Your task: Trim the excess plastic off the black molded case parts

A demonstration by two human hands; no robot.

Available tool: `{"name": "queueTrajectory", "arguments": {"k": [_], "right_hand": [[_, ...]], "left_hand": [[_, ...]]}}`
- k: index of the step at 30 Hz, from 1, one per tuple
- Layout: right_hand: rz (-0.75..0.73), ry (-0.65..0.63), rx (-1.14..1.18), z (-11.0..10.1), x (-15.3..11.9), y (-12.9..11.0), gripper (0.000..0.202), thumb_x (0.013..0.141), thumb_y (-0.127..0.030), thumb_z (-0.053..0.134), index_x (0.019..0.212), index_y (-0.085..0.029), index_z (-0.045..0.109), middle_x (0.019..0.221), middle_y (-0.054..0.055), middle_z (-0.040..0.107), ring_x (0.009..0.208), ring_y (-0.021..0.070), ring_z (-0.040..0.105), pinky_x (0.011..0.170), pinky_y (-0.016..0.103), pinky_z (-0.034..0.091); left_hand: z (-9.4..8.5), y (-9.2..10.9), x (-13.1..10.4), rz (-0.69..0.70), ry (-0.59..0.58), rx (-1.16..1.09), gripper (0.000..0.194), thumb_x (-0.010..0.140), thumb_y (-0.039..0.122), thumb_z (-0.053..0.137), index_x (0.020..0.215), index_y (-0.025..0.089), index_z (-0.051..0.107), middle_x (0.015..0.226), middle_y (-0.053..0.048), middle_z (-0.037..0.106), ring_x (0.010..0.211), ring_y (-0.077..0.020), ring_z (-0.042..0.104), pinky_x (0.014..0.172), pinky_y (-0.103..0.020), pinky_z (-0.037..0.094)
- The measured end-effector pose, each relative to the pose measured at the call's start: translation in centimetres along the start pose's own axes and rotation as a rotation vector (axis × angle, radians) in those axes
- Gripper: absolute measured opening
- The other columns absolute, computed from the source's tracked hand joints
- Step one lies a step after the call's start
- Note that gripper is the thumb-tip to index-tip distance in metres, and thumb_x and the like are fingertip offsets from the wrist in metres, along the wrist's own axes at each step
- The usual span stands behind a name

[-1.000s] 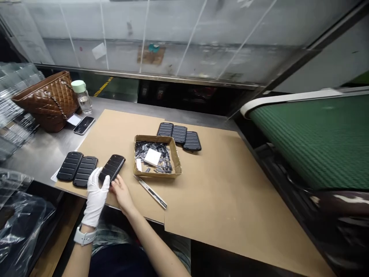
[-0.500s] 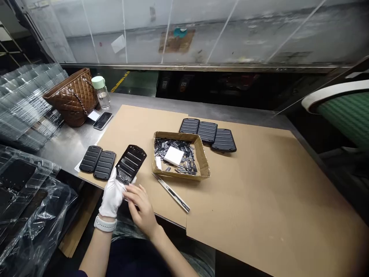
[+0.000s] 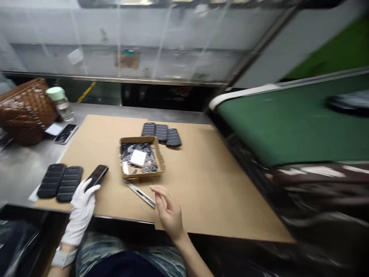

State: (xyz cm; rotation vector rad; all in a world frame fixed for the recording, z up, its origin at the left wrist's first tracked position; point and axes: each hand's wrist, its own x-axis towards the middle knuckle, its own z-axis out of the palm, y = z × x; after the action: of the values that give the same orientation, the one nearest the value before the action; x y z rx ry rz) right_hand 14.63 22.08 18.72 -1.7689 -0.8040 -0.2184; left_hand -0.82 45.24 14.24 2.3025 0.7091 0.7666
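Note:
My left hand (image 3: 83, 202), in a white glove, grips a black ribbed plastic housing (image 3: 97, 176) by its edges, tilted just above the cardboard. Left of it, two more black housings (image 3: 69, 184) lie ribbed side up. My bare right hand (image 3: 170, 213) hovers over the cardboard near the table's front edge, fingers loosely bent, the thumb a little apart, nothing visible in it. Beside its fingertips lies a slim silver cutter knife (image 3: 140, 193). Behind the knife is a shallow cardboard box (image 3: 162, 163) of small dark strips, with a white block (image 3: 138, 157) on top.
Three black housings (image 3: 160, 133) lie behind the box. A brown quilted bag (image 3: 27, 111), a bottle with a green lid (image 3: 61, 104) and a phone (image 3: 65, 134) stand or lie at the far left. A green conveyor belt (image 3: 288, 123) borders the right side. Cardboard sheets (image 3: 216, 192) cover the table.
My view has swung right, bringing the conveyor in. My right hand has left the housing and moved right. My left hand has turned the housing so its inside no longer faces me.

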Motion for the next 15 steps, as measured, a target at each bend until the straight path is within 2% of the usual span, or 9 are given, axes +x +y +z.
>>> {"name": "queueTrajectory", "arguments": {"k": [2,5,6,8,10,13,15], "right_hand": [[-0.089,0.084,-0.168,-4.4,3.5,0.1,0.022,0.09,-0.019,0.049,0.102,-0.025,0.067,0.095,0.006,0.073,0.092,0.0207,0.069,0.082,0.037,0.057],[-0.14,0.202,-0.475,-12.6,10.5,0.9,0.025,0.089,-0.026,0.048,0.105,-0.022,0.067,0.105,0.008,0.071,0.102,0.0232,0.065,0.094,0.043,0.05],[-0.104,0.221,-0.576,-15.6,12.9,1.3,0.027,0.088,-0.027,0.05,0.107,-0.019,0.067,0.11,0.01,0.069,0.107,0.0243,0.063,0.097,0.045,0.047],[0.145,0.323,-0.824,-21.4,17.5,2.5,0.029,0.082,-0.026,0.058,0.107,-0.014,0.068,0.118,0.014,0.066,0.115,0.0265,0.059,0.1,0.045,0.043],[0.274,0.448,-0.915,-26.4,21.1,3.6,0.033,0.081,-0.029,0.06,0.104,-0.006,0.068,0.119,0.024,0.063,0.12,0.0356,0.054,0.1,0.054,0.036],[0.393,0.619,-0.959,-31.4,24.5,4.9,0.037,0.083,-0.037,0.058,0.085,-0.001,0.069,0.112,0.034,0.061,0.124,0.0433,0.047,0.098,0.064,0.027],[0.417,0.688,-0.944,-32.8,25.7,5.5,0.038,0.085,-0.038,0.057,0.079,-0.003,0.068,0.109,0.033,0.061,0.122,0.0402,0.048,0.097,0.063,0.029]], "left_hand": [[0.1,-1.6,0.0,0.152,-0.072,0.198,0.027,0.083,0.033,0.049,0.094,0.024,0.072,0.122,-0.011,0.06,0.122,-0.0311,0.05,0.108,-0.051,0.034],[0.6,-3.1,0.1,0.243,-0.118,0.334,0.035,0.081,0.039,0.045,0.103,0.027,0.071,0.124,-0.011,0.06,0.123,-0.0357,0.048,0.103,-0.054,0.038],[0.9,-3.4,0.1,0.248,-0.129,0.36,0.039,0.081,0.04,0.043,0.108,0.027,0.069,0.126,-0.011,0.059,0.126,-0.037,0.046,0.102,-0.056,0.038],[1.5,-3.7,-0.2,0.216,-0.108,0.41,0.046,0.081,0.042,0.04,0.117,0.028,0.065,0.128,-0.011,0.058,0.128,-0.0401,0.043,0.1,-0.061,0.038],[2.4,-4.2,-0.5,0.157,-0.051,0.443,0.052,0.079,0.044,0.04,0.126,0.03,0.06,0.13,-0.01,0.058,0.129,-0.0421,0.042,0.098,-0.064,0.037],[3.7,-5.3,-0.4,0.055,0.006,0.453,0.053,0.075,0.046,0.043,0.125,0.036,0.06,0.124,-0.006,0.063,0.126,-0.0414,0.045,0.097,-0.064,0.038],[4.3,-6.1,-0.2,0.013,0.023,0.46,0.048,0.076,0.048,0.04,0.116,0.04,0.065,0.116,0.0,0.068,0.121,-0.0392,0.05,0.095,-0.061,0.04]]}}
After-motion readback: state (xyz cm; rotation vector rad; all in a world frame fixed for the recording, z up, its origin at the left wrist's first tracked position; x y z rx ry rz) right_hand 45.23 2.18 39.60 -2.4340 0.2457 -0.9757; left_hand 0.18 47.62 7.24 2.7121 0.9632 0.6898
